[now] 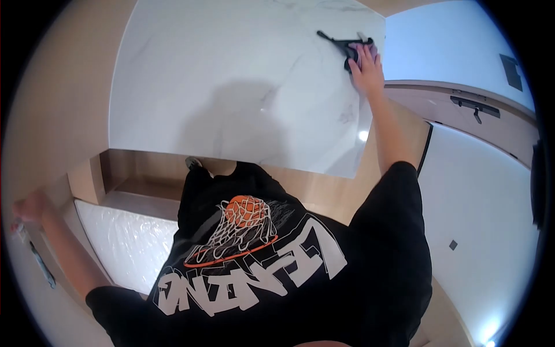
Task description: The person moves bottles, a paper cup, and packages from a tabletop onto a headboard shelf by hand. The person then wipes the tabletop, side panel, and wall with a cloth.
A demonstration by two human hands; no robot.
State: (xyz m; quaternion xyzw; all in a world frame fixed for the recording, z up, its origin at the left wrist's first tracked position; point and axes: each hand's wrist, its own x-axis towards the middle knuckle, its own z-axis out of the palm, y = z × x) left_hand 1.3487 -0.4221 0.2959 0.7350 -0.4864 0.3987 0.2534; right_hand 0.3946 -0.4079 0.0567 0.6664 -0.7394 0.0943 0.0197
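Observation:
My right hand (367, 68) reaches to the far right corner of the white marbled tabletop (231, 63). Its fingers are stretched out and spread over a black object (350, 45) with a thin arm pointing left. Something purplish shows beneath the fingers; its shape is mostly hidden. My left hand (32, 208) is at the far left edge of the view, blurred, beside a small red and white thing (16, 228). Whether its fingers hold anything is not clear.
Below the tabletop's near edge is an open wooden compartment (147, 173). A plastic-wrapped white panel (130, 243) is at the lower left. At the right stands a door with a dark handle (475, 108). A dark wall plate (511, 72) is at the upper right.

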